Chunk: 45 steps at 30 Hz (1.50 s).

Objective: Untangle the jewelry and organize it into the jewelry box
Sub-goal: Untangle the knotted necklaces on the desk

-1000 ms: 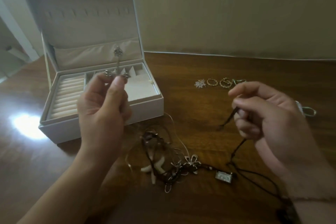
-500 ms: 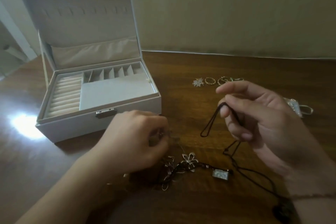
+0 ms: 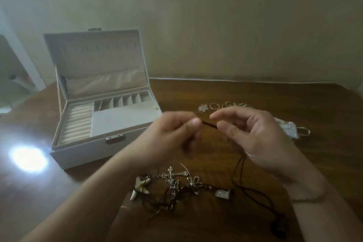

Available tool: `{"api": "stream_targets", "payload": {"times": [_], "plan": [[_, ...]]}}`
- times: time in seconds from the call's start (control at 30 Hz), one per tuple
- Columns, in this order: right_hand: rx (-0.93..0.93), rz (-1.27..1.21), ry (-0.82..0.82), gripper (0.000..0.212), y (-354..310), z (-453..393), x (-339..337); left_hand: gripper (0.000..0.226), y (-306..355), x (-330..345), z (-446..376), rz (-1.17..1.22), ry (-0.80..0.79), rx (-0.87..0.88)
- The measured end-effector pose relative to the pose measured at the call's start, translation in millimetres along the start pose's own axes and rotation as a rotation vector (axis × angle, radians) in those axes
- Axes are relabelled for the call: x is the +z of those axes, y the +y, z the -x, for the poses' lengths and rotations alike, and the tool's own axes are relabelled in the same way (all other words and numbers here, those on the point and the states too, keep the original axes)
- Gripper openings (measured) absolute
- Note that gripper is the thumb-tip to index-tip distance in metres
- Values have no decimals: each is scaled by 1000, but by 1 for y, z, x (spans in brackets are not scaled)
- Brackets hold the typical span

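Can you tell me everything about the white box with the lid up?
The jewelry box is white and rectangular, standing on the wooden table with its lid upright. Inside looks like pale soft fabric: padded ring rolls on the left, small compartments along the back, a flat panel in front. A metal clasp sits on the front. No hand touches it.

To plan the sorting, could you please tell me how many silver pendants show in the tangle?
3: a cross in the middle of the tangle, a flower just right of it, and a rectangular tag at the right end. The cords may hide more.
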State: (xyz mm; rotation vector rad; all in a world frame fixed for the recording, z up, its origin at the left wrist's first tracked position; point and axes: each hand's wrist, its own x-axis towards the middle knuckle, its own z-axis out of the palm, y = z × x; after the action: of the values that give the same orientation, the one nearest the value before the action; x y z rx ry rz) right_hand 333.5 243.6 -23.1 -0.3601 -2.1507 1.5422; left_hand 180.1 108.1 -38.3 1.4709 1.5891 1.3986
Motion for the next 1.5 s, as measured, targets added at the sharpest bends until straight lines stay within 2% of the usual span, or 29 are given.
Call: {"api": "stream_targets", "payload": {"times": [0.1, 0.17, 0.3, 0.4, 0.5, 0.6, 0.67, 0.77, 0.83, 0.93, 1.07, 1.17, 1.27, 1.37, 1.5], "plan": [[105, 38, -81, 24, -4, 0, -16, 36, 20, -24, -36, 61, 211, -84], [109, 34, -79, 29, -6, -2, -24, 36, 31, -45, -65, 35, 325, -113], [132, -112, -114, 30, -4, -10, -28, 34, 36, -73, -117, -134, 397, -158], [202, -168, -129, 24, 7, -20, -24, 33, 28, -93, -148, -98, 493, -235], [188, 15, -90, 18, 23, -28, -19, 33, 10, -115, -173, -181, 562, -331], [162, 254, -66, 19, 35, -29, -8, 31, -11, -133, -195, -390, 596, -385], [188, 307, -68, 18, 41, -29, 1, 36, -29, -143, -208, -614, 565, -399], [238, 385, -67, 16, 51, -27, 17, 34, -53, -139, -219, -889, 420, -499], [218, 559, -87, 28, 52, -26, 25, 25, -66, -126, -223, -1079, 287, -527], [211, 673, -182, 45, 50, -25, 36, 18, -81, -111, -225, -1206, 196, -523], [238, 733, -218, 40, 50, -25, 38, 30, -102, -104, -223, -1404, 93, -520], [259, 764, -228, 34, 48, -23, 38, 33, -113, -105, -221, -1466, 57, -577], [253, 788, -275, 39, 48, -21, 34, 33, -111, -100, -218, -1490, 13, -588], [234, 739, -310, 50, 47, -20, 24, 28, -96, -93, -216, -1489, -36, -504], [251, 650, -303, 60, 46, -18, 9, 22, -60, -75, -199, -1420, 8, -287]]}}
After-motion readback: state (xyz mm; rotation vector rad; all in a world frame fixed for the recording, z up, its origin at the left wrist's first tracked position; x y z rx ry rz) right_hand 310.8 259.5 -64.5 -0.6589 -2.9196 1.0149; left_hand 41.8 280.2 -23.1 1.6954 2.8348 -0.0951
